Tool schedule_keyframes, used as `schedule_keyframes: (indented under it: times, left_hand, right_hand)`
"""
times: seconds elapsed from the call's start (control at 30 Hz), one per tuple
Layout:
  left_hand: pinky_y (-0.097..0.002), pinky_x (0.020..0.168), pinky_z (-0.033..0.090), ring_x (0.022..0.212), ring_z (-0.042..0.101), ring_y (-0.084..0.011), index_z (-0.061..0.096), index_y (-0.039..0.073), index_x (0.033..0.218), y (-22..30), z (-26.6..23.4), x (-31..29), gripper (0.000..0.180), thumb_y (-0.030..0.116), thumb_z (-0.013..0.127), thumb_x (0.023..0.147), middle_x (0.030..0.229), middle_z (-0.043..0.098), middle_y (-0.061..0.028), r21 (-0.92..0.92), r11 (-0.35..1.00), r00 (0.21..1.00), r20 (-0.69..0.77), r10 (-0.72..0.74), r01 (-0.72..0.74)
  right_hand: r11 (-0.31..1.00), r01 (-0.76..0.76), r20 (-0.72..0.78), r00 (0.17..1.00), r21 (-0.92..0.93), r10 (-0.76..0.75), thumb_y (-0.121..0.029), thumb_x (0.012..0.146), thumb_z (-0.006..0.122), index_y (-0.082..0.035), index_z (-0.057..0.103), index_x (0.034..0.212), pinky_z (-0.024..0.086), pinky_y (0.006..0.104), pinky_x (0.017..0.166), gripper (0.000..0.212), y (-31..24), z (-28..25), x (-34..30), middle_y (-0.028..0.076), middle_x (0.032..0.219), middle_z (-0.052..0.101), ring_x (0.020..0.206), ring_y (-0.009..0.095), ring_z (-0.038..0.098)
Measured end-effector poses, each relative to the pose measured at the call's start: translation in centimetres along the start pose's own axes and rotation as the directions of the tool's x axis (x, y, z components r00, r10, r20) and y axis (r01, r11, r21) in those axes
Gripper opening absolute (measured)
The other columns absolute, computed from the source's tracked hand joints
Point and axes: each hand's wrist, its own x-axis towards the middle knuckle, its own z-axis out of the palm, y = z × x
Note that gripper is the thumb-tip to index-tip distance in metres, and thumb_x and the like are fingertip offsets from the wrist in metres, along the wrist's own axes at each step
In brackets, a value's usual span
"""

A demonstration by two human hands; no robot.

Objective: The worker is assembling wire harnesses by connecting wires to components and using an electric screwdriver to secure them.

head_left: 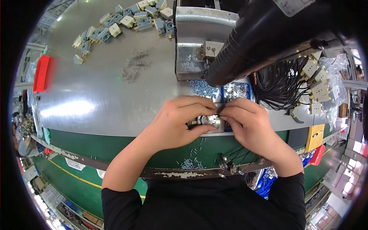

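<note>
**Metal Benchtop: Round Component at the Front Edge**

Clock positions take the round component as centre; 12 o'clock points away from the person.

1. Location: the component sits between the two hands, just above the near edge of the benchtop, round face up.
2. Left hand: at 9 o'clock. Thumb and fingers are closed on the component from its near and far sides.
3. Right hand: at 3 o'clock. Thumb and fingertips are drawn together at the component's right edge; whether they grip it or a smaller piece cannot be told.
4. Far side: blue-grey small parts lie at 12 o'clock; a blue bin of small metal pieces stands at 1 o'clock.
5. Right side: black cables lie bundled at 2 o'clock.
6. Left side: coil springs lie at 10 o'clock, grey-and-cream blocks at 11 o'clock.
7. Near side: loose screws lie toward 7 o'clock on a green surface.
</note>
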Motion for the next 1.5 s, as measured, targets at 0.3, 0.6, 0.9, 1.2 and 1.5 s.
schedule_keyframes:
  times: [0.3, 0.6, 0.9, 1.2, 1.5]
  left_hand:
    - [-0.0396, 0.094, 0.060, 0.109, 0.074, -0.0319, 0.075, -0.001, 0.105, 0.2, 0.0, -0.2, 0.034, 0.004, 0.090, 0.075, 0.115, 0.076, -0.0150, -0.011, 0.999, 0.999, -0.019, -0.032, 0.032]
    - [-0.0391, 0.094, 0.059, 0.108, 0.074, -0.0316, 0.075, -0.001, 0.107, 0.1, -0.2, -0.4, 0.032, 0.008, 0.088, 0.079, 0.115, 0.076, -0.0144, 0.005, 1.000, 1.000, -0.017, -0.012, 0.012]
    - [-0.0397, 0.090, 0.059, 0.105, 0.074, -0.0332, 0.074, 0.000, 0.105, 0.3, -0.3, -0.5, 0.032, 0.009, 0.088, 0.079, 0.113, 0.075, -0.0141, 0.005, 1.000, 1.000, -0.024, -0.014, 0.014]
    - [-0.0406, 0.085, 0.058, 0.098, 0.072, -0.0344, 0.067, 0.001, 0.102, 0.0, -0.4, -0.3, 0.034, 0.010, 0.089, 0.077, 0.106, 0.072, -0.0138, -0.006, 1.000, 0.999, -0.030, -0.023, 0.023]
    - [-0.0406, 0.085, 0.057, 0.097, 0.071, -0.0350, 0.066, 0.000, 0.100, 0.0, -0.2, -0.6, 0.035, 0.011, 0.090, 0.077, 0.107, 0.070, -0.0143, 0.016, 0.999, 0.999, -0.044, -0.031, 0.032]
  right_hand:
    - [0.974, 0.226, 0.195, 0.955, 0.010, -0.224, 0.008, 0.077, 0.075, 0.000, 0.075, 0.098, 0.059, 0.0390, 0.077, 0.023, 2.0, -1.8, 2.6, 0.014, 0.100, 0.070, 0.089, 0.032, 0.071]
    - [1.000, 0.009, -0.046, 0.999, 0.011, -0.009, 0.011, 0.083, 0.073, 0.001, 0.075, 0.106, 0.058, 0.0331, 0.077, 0.025, -0.9, -2.1, 2.5, 0.013, 0.093, 0.074, 0.084, 0.028, 0.074]
    - [0.993, 0.117, 0.104, 0.988, -0.035, -0.113, 0.015, 0.082, 0.069, 0.001, 0.078, 0.100, 0.057, 0.0340, 0.076, 0.025, 0.0, -1.4, 2.1, 0.013, 0.092, 0.074, 0.087, 0.027, 0.070]
    - [0.998, 0.061, 0.160, 0.986, -0.026, -0.056, 0.007, 0.083, 0.077, 0.002, 0.068, 0.110, 0.060, 0.0331, 0.077, 0.029, -2.0, -2.0, 4.2, 0.013, 0.091, 0.074, 0.088, 0.026, 0.078]
    - [0.997, -0.038, 0.287, 0.956, -0.070, 0.056, 0.008, 0.085, 0.073, 0.002, 0.063, 0.098, 0.057, 0.0370, 0.074, 0.018, -3.4, -2.1, 4.9, 0.017, 0.086, 0.071, 0.082, 0.035, 0.074]
